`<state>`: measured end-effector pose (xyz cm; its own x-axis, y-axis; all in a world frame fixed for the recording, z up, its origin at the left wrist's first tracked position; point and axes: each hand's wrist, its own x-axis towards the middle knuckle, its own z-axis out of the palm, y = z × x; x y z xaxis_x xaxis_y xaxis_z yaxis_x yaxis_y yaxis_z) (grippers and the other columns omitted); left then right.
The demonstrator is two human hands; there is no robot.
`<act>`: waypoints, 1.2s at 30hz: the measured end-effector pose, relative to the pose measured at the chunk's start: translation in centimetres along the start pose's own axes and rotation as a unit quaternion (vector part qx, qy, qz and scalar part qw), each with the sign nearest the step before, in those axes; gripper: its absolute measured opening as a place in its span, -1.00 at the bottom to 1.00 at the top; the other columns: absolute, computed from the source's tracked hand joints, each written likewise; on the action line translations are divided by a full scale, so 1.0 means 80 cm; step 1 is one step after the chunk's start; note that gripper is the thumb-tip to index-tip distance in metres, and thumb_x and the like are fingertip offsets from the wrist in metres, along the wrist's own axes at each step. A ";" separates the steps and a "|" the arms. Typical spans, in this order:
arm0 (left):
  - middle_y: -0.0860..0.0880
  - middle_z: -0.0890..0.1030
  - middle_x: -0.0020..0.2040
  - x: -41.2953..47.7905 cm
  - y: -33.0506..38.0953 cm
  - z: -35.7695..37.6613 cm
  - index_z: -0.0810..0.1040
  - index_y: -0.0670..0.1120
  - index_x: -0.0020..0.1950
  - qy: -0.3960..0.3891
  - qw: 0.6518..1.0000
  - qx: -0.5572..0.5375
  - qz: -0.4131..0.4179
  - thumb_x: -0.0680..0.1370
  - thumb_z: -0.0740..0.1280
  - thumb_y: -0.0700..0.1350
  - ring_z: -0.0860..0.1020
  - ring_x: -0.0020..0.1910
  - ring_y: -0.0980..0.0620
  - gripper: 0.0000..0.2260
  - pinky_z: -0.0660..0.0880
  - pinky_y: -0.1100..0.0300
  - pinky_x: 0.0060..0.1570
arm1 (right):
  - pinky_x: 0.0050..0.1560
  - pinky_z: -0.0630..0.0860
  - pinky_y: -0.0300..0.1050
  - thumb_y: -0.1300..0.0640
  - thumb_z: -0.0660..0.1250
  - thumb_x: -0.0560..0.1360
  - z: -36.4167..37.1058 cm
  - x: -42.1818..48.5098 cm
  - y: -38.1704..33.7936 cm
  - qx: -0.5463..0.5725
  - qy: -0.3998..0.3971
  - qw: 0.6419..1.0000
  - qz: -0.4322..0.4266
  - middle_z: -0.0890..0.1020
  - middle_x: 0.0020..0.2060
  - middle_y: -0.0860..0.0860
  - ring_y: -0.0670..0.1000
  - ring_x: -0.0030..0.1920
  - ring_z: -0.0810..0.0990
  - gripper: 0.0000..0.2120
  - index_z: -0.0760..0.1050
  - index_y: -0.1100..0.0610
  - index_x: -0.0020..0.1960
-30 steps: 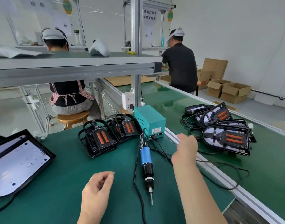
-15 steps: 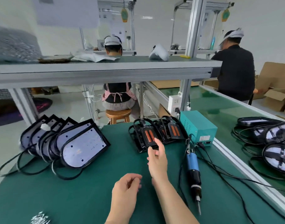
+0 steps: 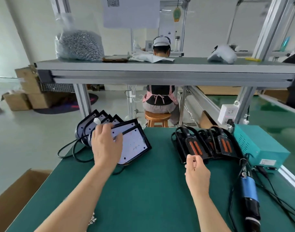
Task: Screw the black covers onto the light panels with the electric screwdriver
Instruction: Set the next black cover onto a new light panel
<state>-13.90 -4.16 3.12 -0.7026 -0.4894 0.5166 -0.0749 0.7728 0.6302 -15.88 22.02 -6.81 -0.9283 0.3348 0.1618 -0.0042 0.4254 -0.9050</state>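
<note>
- At the left back of the green table [image 3: 143,195], six light panels [image 3: 135,144] lean in a fanned row, with their white faces up.
- The left hand [image 3: 106,146] lies on the front panels, its grip released and the fingers spread.
- Three black covers [image 3: 193,146] with orange strips overlap at the right back.
- The right hand [image 3: 197,171] is at the near edge of the front cover with its fingers curled; whether its grip pinches the cover, I cannot tell.
- One electric screwdriver [image 3: 248,190] lies at the right, near one teal box [image 3: 260,148].
</note>
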 end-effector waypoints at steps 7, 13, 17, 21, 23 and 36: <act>-0.04 0.51 -0.07 0.056 -0.016 0.017 0.35 -0.09 0.03 -0.295 0.906 0.302 0.029 0.58 0.29 0.14 0.49 -0.10 -0.10 -0.69 0.40 0.11 -0.21 | -0.32 0.57 -0.07 0.01 0.24 0.66 -0.001 0.004 0.004 0.097 0.063 0.993 0.033 0.65 -0.30 0.04 -0.11 -0.40 0.65 -0.78 0.49 0.08 -0.12; -0.02 0.42 -0.17 0.055 -0.023 0.026 0.32 -0.09 0.01 -0.347 0.894 0.283 0.026 0.60 0.27 0.00 0.47 -0.19 -0.06 -0.80 0.34 0.13 -0.33 | -0.40 0.48 -0.30 0.12 0.24 0.65 -0.005 0.002 0.002 0.138 0.084 0.986 0.037 0.64 -0.31 0.06 -0.07 -0.39 0.67 -0.83 0.48 0.11 -0.11; -0.13 0.47 -0.09 0.045 -0.021 0.025 0.32 -0.15 -0.02 -0.359 0.906 0.225 -0.009 0.64 0.16 -0.10 0.41 -0.22 -0.07 -0.87 0.31 0.11 -0.31 | -0.34 0.48 -0.30 0.11 0.26 0.63 -0.009 0.001 -0.001 0.176 0.095 0.979 0.039 0.65 -0.33 0.00 -0.06 -0.39 0.67 -0.84 0.48 0.10 -0.13; -0.27 0.52 0.05 0.021 -0.010 0.023 0.35 -0.28 0.11 -0.351 0.921 0.160 -0.046 0.65 0.12 -0.21 0.55 -0.01 -0.22 -0.86 0.37 0.01 -0.25 | -0.20 0.53 -0.06 0.12 0.28 0.62 -0.011 -0.003 -0.002 0.204 0.094 0.974 0.030 0.68 -0.34 -0.09 -0.04 -0.42 0.66 -0.89 0.47 0.08 -0.09; -0.28 0.50 0.02 0.008 -0.006 0.022 0.34 -0.28 0.09 -0.350 0.923 0.146 -0.060 0.64 0.11 -0.27 0.54 -0.05 -0.20 -0.91 0.31 0.11 -0.28 | -0.19 0.59 0.01 0.17 0.27 0.62 -0.012 -0.004 -0.002 0.231 0.102 0.967 0.027 0.69 -0.32 -0.09 -0.01 -0.41 0.67 -0.93 0.45 0.07 -0.04; -0.12 0.43 -0.26 -0.125 -0.001 0.013 0.21 -0.11 -0.15 -0.263 0.957 -0.063 -0.107 0.65 0.14 -0.17 0.34 -0.32 -0.14 -0.81 0.20 0.03 -0.34 | -0.31 0.58 -0.31 0.33 0.13 0.69 -0.023 -0.008 -0.012 0.472 0.059 0.871 0.118 0.59 -0.04 0.11 -0.07 -0.32 0.64 -0.76 0.45 0.15 0.29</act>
<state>-7.56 1.08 -2.71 -0.9420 -0.3348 0.0258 -0.1941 0.6058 0.7715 -14.57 22.93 -5.31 -0.9001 0.4274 -0.0846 -0.1741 -0.5308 -0.8295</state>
